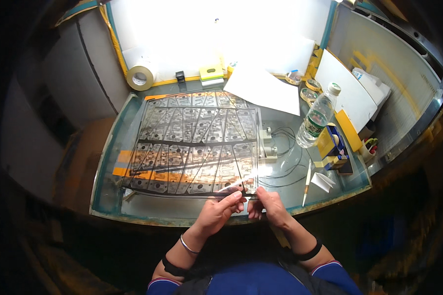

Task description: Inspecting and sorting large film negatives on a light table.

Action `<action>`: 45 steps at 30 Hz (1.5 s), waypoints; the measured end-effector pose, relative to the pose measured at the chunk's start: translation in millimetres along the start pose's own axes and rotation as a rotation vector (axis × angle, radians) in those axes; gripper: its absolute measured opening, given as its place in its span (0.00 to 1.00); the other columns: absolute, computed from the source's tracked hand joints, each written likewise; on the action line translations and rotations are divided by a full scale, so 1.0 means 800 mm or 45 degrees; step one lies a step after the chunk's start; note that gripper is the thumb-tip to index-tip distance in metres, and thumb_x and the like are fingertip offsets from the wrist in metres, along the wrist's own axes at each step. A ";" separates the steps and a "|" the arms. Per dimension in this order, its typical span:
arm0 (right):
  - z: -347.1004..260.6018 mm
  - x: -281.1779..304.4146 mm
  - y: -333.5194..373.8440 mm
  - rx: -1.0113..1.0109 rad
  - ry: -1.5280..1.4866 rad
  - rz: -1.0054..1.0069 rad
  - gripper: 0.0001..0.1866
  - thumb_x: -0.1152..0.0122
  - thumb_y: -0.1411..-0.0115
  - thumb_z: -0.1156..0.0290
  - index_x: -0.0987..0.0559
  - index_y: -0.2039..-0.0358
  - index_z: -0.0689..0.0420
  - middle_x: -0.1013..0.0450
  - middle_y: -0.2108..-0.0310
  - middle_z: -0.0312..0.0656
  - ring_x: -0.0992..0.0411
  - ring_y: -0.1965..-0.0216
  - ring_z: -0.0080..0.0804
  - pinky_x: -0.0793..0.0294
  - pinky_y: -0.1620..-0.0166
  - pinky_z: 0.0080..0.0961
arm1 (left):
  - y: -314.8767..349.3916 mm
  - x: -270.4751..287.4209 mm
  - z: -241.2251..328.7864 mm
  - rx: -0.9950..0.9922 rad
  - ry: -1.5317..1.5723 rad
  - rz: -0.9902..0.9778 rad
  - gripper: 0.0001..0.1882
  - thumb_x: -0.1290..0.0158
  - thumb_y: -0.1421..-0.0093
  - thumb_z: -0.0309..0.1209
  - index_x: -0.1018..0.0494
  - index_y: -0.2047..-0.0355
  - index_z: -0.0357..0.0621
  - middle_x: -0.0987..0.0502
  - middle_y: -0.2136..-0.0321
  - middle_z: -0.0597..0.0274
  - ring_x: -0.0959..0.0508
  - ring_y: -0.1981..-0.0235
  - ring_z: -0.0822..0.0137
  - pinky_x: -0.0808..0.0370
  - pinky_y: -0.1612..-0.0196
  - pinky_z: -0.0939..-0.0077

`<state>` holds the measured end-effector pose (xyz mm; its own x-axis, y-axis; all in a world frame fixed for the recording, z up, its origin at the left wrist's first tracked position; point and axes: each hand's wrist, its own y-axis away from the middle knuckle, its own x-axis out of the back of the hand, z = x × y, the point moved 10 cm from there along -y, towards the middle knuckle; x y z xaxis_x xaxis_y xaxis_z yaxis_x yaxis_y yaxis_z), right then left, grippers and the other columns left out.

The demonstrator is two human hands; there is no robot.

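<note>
A large transparent film sheet [192,142] printed with dark circuit-like patterns lies over the glass tabletop, its near right corner toward me. My left hand [219,211] pinches the near edge of the film between thumb and fingers, a little left of that corner. My right hand [270,205] is closed at the corner itself, thumb on top and fingers curled below. Both hands sit close together at the table's front edge. Orange strips [125,163] show under the film and stick out on its left side. Glare hides part of the sheet near my fingers.
A clear bottle [315,123] stands at the right, beside a tape dispenser [333,147], a brush-like pen [307,183] and folded white paper [323,182]. Behind are a tape roll [140,77], a white sheet [266,86] and a yellow-green box [211,73]. Black cables [285,169] loop nearby.
</note>
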<state>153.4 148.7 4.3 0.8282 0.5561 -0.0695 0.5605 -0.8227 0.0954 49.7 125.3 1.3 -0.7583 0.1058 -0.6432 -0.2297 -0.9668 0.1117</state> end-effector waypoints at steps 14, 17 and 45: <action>-0.009 0.009 0.002 0.105 -0.136 0.071 0.15 0.50 0.36 0.62 0.26 0.64 0.63 0.27 0.78 0.41 0.32 0.81 0.18 0.33 0.79 0.12 | 0.003 0.000 -0.010 -0.035 -0.020 -0.039 0.12 0.52 0.36 0.29 0.29 0.56 0.35 0.24 0.65 0.57 0.27 0.69 0.71 0.29 0.63 0.77; -0.008 0.012 0.000 0.123 -0.095 0.088 0.12 0.46 0.37 0.65 0.26 0.70 0.63 0.27 0.79 0.40 0.31 0.81 0.18 0.31 0.80 0.13 | 0.003 0.000 -0.009 -0.088 -0.058 -0.061 0.13 0.53 0.35 0.29 0.31 0.55 0.32 0.24 0.63 0.56 0.25 0.65 0.69 0.28 0.60 0.75; 0.034 0.046 -0.002 0.066 -0.251 0.158 0.06 0.46 0.47 0.73 0.23 0.68 0.56 0.26 0.74 0.39 0.27 0.74 0.26 0.28 0.71 0.23 | 0.156 0.304 0.197 -0.889 -0.221 0.932 0.30 0.50 0.41 0.22 0.54 0.44 0.43 0.30 0.59 0.48 0.23 0.64 0.61 0.21 0.62 0.65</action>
<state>182.8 167.6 -25.4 0.8712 0.4206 -0.2532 0.4490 -0.8912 0.0643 -259.4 67.3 -21.8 -0.6606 -0.5859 -0.4695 0.6889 -0.7216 -0.0687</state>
